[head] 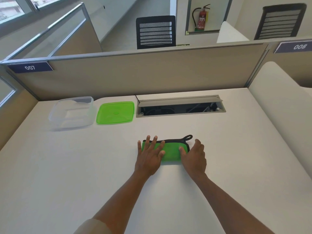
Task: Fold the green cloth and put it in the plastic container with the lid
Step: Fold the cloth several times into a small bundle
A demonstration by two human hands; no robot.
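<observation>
— What's the desk like?
— White desk (219, 166), beige partition (152, 73) behind, cable hatch (180, 105) propped up. I see the box (71, 114) and lid (115, 112) side by side, far left.
— The cloth?
— Cloth (170, 152) folded, mid-desk. Left hand (149, 157) flat on it, fingers spread; right hand (194, 157) loosely open at its right end, perhaps touching.

The left hand (149, 155) covers the left part of the green cloth (170, 152), and the right hand (194, 157) hides its near right corner, so the cloth's layers under both palms cannot be told. Behind the cloth, the open cable hatch (180, 106) is too dark to make out inside. The clear plastic container (71, 114), behind and left of the cloth, shows blurred walls.
</observation>
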